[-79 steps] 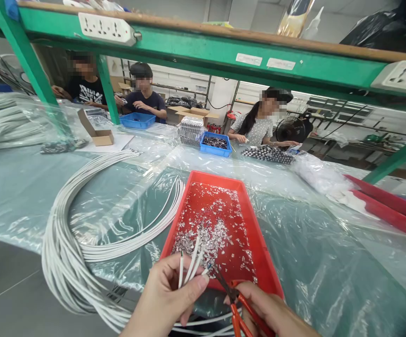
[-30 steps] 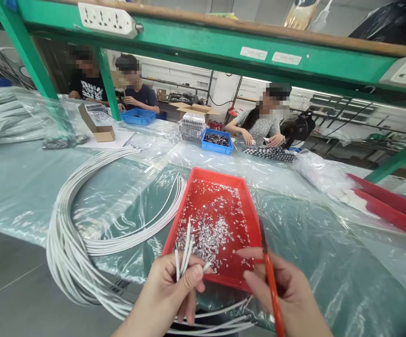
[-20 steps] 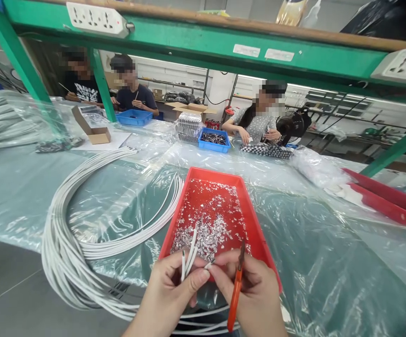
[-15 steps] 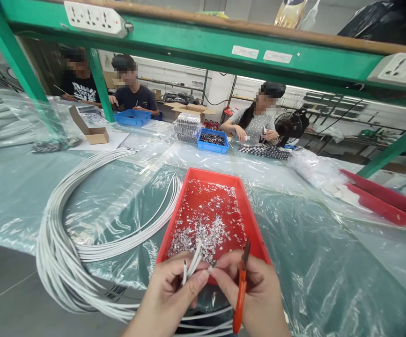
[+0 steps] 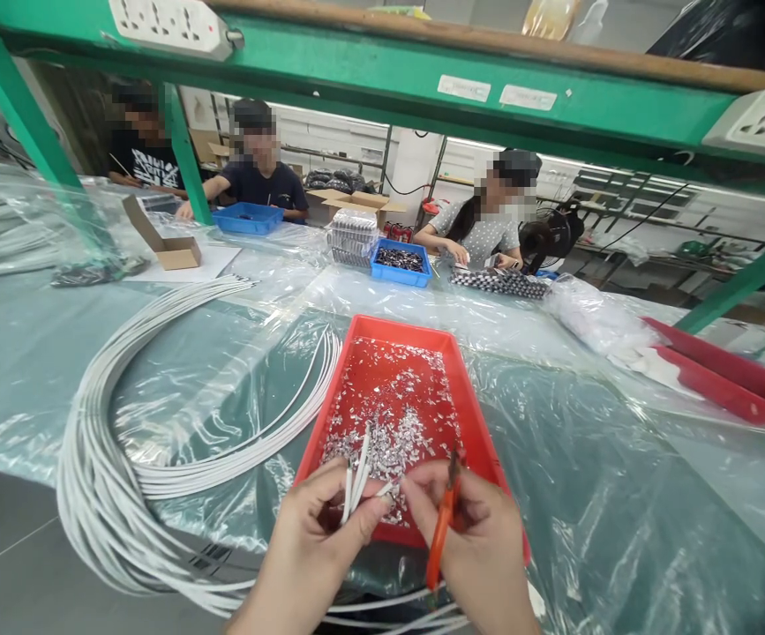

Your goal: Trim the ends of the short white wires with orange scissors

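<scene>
white wires (image 5: 356, 472) stay pinched in the left hand (image 5: 312, 551); the right hand (image 5: 481, 551) (orange snips (image 5: 440, 529) tucked in its grip) has come over to finger one end above the red tray (image 5: 481, 423).

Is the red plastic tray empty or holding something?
Holding something: the red plastic tray has small silvery scraps scattered over most of its floor.
</scene>
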`<state>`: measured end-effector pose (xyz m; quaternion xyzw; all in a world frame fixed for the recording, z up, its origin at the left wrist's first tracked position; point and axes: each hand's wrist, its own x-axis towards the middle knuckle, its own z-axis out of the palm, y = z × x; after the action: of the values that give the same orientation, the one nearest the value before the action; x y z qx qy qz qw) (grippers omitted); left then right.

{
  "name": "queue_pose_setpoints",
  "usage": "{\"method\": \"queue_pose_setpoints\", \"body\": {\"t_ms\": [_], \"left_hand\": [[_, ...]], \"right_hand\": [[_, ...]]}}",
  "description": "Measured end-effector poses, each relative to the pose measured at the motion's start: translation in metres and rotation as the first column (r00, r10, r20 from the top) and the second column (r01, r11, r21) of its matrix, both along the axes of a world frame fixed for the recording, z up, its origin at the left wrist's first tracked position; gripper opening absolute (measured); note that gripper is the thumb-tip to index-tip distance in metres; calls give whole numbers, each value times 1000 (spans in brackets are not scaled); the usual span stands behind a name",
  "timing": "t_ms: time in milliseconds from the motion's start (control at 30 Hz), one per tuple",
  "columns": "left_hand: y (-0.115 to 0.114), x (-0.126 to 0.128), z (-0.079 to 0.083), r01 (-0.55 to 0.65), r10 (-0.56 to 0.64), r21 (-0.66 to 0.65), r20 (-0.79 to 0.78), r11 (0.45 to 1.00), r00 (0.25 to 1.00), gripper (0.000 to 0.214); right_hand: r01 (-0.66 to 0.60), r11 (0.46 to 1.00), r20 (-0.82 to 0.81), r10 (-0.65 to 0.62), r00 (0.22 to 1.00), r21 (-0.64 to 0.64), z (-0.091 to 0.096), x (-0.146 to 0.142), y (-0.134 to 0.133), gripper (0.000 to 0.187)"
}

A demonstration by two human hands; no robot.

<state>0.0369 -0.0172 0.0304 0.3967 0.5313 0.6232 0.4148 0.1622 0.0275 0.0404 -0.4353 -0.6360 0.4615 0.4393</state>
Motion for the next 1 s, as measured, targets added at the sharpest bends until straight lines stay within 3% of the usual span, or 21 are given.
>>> {"method": "queue_pose_setpoints", "body": {"t_ms": [167,333,467,667,800,867,933,1000], "left_hand": [[5,3,4,9,4,-121,102,993,995,16],[10,0,5,200,-166,-121,244,972,955,36],[11,-5,4,297,-258,-99,288,950,922,38],[16,-2,0,127,-96,-122,230,984,968,42],[17,3,-2,-3,10,-54,131,999,991,32],[17,3,-2,-26,33,-48,138,999,990,33],[15,3,-2,4,8,-73,161,997,987,40],[14,1,0,54,-34,-104,186,993,982,47]], "right_hand": [[-161,983,-48,157,986,-92,-1,9,23,13],[-325,922,-189,288,939,-210,3,2,27,28],[-385,874,-319,289,903,-297,-2,-4,27,38],[-277,933,-264,214,941,-231,-8,-1,20,27],[-195,966,-197,161,967,-167,-1,2,21,18],[-255,961,-83,247,966,-106,6,8,25,18],[-370,925,25,374,927,-91,11,16,28,31],[-439,889,14,444,896,-129,11,27,28,42]]}}
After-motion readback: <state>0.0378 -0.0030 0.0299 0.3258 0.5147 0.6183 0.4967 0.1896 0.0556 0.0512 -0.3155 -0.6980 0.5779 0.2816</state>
